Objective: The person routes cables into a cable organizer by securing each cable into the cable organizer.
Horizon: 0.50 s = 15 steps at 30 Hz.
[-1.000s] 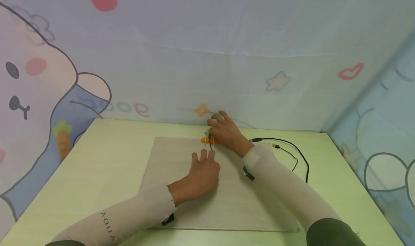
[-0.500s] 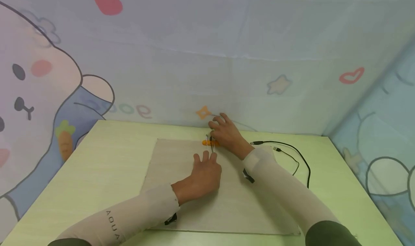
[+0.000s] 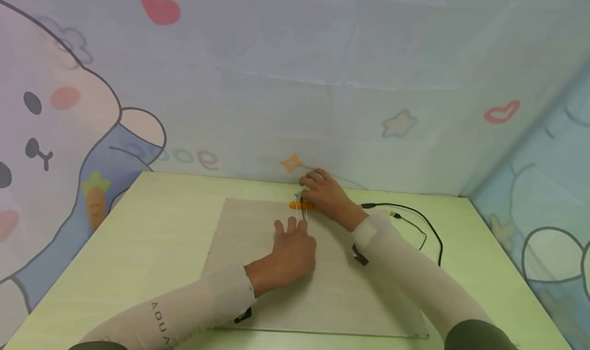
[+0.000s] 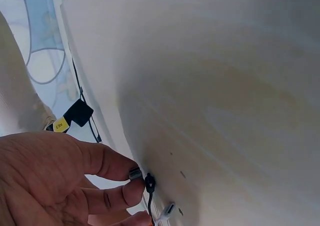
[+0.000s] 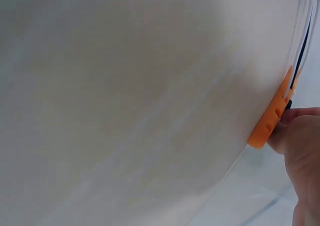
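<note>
Across the bottom of the head view, two pale fabric sleeves [image 3: 184,306] reach in over the pale, wood-grained worktop [image 3: 138,227] and the flat beige board [image 3: 332,299] lying on it. Around the middle of the frame, the left hand [image 3: 293,252] is bent palm down; in the lower left of its own wrist view, its fingers pinch a small grey connector [image 4: 135,174]. Just beyond those fingers are a slim black plug [image 4: 150,182] and a white connector [image 4: 169,211]. Farther up the head view, thin white cables [image 3: 296,211] and a thin dark one run to a notched orange strip [image 5: 273,117] at the board's far edge. The right hand [image 3: 324,193] arches over the strip's right end, its fingers bent; their tips are hidden, so I cannot tell whether they grasp anything. The cables look light and limp, likely to fold if pushed from far back, so the firm connector bodies seem the place to pinch; the strip looks light and perhaps rubbery, best steadied by its ends. Right of centre lie a thicker black cable [image 3: 434,230] and a thinner black USB cable [image 3: 396,215], both well apart from the strip. The cartoon-printed cloth backdrop [image 3: 258,109] fills the top.
</note>
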{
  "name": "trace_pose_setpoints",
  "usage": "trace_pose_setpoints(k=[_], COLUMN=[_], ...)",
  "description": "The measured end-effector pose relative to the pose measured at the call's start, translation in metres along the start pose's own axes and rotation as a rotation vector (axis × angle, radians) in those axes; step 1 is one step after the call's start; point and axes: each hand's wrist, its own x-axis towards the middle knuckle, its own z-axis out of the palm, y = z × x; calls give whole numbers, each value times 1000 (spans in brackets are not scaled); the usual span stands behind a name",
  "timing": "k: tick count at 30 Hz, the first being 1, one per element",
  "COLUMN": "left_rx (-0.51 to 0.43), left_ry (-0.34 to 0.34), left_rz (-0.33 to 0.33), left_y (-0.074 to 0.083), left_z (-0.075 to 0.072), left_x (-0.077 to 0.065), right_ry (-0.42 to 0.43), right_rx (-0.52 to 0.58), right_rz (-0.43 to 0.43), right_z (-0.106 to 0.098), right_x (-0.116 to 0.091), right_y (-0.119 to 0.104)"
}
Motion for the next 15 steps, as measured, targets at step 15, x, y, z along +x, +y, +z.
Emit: trace_pose_setpoints(k=[15], left_rx=[-34], left_ry=[15], left_rz=[-10], left_y=[10], left_z=[-34], left_x=[-22], right_ry=[61], right_rx=[163], right_rz=[215], right_z=[-3], right_x=[-18], right_y=[-5])
